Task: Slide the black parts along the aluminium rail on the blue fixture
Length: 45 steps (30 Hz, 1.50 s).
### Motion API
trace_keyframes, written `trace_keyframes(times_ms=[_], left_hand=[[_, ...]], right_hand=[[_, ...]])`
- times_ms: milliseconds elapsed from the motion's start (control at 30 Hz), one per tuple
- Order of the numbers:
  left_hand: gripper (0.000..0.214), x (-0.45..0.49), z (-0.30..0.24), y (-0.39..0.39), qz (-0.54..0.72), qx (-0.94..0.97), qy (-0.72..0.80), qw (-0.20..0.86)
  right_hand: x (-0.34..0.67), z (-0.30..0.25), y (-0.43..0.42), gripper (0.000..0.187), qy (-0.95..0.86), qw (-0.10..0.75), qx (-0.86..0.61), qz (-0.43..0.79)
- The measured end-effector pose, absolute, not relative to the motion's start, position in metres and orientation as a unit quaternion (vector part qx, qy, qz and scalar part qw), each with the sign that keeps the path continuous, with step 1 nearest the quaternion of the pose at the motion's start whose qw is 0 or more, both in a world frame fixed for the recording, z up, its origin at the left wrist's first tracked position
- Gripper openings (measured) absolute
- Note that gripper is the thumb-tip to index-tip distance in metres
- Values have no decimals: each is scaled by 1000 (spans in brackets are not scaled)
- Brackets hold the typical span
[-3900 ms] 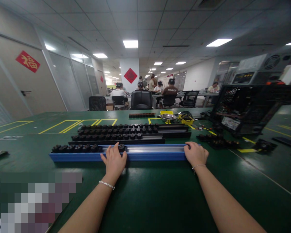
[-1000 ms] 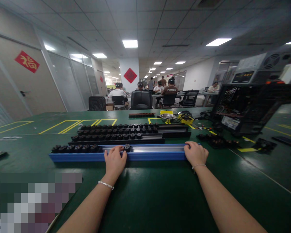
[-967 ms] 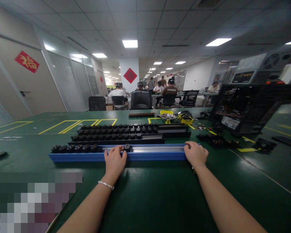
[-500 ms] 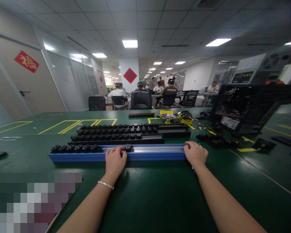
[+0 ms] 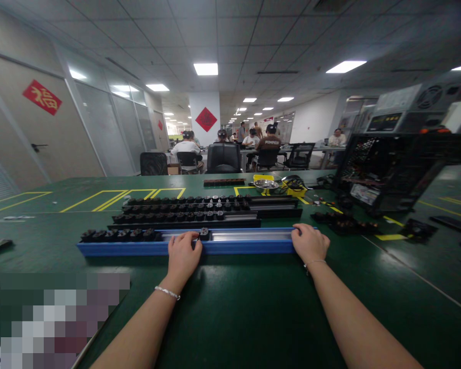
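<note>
A long blue channel strip (image 5: 238, 248) with a silvery inner track lies across the green table. Several black socket modules (image 5: 123, 235) sit in a row at its left end. One separate black socket module (image 5: 204, 234) stands in the track near the middle. My left hand (image 5: 184, 252) is closed at that lone module, thumb and fingers against its left side; the fingertips are partly hidden. At the strip's right end, my right hand (image 5: 311, 243) is closed round the edge, with the fingers curled over the far side.
Behind the blue strip lie several black strips (image 5: 184, 224) filled with similar modules. A metal bowl (image 5: 266, 185) and yellow tray stand farther back. To the right are an open computer case (image 5: 388, 174) and loose black parts (image 5: 349, 225). People sit at desks beyond.
My left hand and the lone socket module have shifted very slightly to the right along the track. My right hand stays on the strip's end.
</note>
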State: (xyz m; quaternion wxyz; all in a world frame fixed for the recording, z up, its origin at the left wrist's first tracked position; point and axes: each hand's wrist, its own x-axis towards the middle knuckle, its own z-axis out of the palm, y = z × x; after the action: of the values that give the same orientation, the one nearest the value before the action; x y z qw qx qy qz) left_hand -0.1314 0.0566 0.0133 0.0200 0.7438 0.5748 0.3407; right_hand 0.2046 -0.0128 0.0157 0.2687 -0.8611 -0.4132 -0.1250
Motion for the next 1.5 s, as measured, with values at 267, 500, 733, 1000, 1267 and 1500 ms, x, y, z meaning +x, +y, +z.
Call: trace_keyframes(times_ms=[267, 500, 733, 1000, 1267, 1500], left_hand=[[24, -130, 14, 55, 338, 743, 576, 31], [23, -130, 14, 55, 330, 753, 568, 30], [23, -128, 17, 51, 314, 758, 570, 28], [20, -129, 16, 52, 313, 764, 563, 28], [21, -129, 15, 53, 310, 768, 560, 17], [21, -129, 16, 52, 301, 774, 557, 26]], right_hand=[[204, 17, -14, 37, -415, 269, -861, -115], [203, 18, -14, 37, -413, 268, -863, -114], [204, 16, -12, 36, -409, 274, -863, -118], [204, 16, -13, 37, -414, 275, -860, -111], [205, 16, -13, 37, -413, 271, -862, -115], [205, 16, -13, 37, -416, 274, -859, -115]])
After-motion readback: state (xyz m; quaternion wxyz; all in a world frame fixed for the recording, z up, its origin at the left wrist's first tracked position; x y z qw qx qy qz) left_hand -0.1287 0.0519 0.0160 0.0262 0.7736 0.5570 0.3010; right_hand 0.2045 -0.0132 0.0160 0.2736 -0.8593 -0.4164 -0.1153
